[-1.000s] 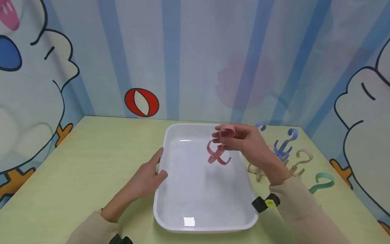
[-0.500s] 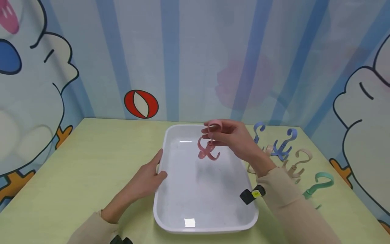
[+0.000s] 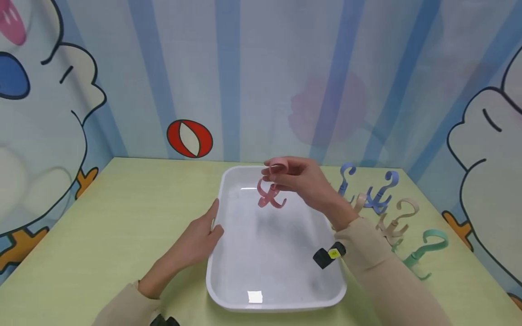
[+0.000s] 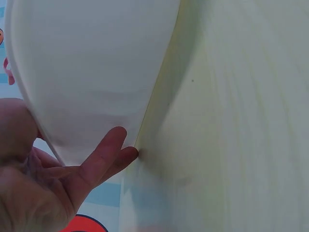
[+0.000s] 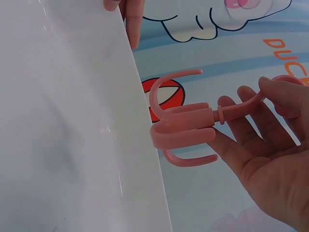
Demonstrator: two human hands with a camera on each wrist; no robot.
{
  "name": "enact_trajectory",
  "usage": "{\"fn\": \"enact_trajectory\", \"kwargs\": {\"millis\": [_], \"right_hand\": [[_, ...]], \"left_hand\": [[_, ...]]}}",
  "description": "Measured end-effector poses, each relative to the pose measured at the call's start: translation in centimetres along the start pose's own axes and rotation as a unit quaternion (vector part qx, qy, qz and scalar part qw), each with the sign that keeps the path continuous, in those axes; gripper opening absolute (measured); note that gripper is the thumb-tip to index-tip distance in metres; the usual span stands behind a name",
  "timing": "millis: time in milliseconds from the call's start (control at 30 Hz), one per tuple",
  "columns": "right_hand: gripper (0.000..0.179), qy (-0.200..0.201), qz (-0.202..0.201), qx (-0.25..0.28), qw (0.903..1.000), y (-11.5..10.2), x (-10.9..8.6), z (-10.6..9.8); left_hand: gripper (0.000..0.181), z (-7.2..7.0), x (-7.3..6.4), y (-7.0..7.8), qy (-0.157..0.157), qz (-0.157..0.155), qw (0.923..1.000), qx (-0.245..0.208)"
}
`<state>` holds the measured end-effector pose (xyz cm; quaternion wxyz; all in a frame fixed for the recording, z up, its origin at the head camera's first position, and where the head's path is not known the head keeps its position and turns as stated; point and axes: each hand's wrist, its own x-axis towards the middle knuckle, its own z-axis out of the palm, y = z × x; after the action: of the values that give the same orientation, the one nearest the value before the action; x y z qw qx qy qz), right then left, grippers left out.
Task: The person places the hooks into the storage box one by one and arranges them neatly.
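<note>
Currently, the pink hook [image 5: 188, 117] sits pinched in the right hand [image 3: 303, 181].

And there's the pink hook [image 5: 187, 117], curl up, prongs down, pinched by the right hand [image 3: 306, 182] over the white tray [image 3: 277, 267] towards twelve o'clock; the left hand [image 3: 200, 236] grips that round-cornered tray near ten.

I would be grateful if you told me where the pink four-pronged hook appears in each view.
Head: the pink four-pronged hook is near the centre.
Left wrist: apparently only a pink sliver at the left edge, upper half.
Right wrist: right of centre.
Shared landmark: the white tray, in all three.
</note>
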<state>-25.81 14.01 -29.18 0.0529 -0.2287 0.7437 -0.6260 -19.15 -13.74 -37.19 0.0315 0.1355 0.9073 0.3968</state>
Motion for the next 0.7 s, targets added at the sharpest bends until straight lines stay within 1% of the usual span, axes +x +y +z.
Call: {"fn": "enact_trajectory", "kwargs": {"millis": [167,300,533,700], "right_hand": [[0.038,-0.002,-0.003,0.01,0.9999,0.2,0.6,0.4],[0.037,0.0,0.003,0.006,1.0,0.2,1.1,0.7],[0.038,0.0,0.012,0.018,0.9998,0.3,1.8,0.9],[0.038,0.005,0.017,0.028,0.9994,0.8,2.2,0.9]], "left_hand": [[0.07,0.0,0.0,0.0,0.005,0.007,1.0,0.0],[0.071,0.0,0.0,0.0,0.005,0.004,1.0,-0.001],[0.072,0.1,0.0,0.1,0.007,-0.002,1.0,0.002],[0.071,0.1,0.0,0.2,0.01,0.0,0.9999,0.01]]}}
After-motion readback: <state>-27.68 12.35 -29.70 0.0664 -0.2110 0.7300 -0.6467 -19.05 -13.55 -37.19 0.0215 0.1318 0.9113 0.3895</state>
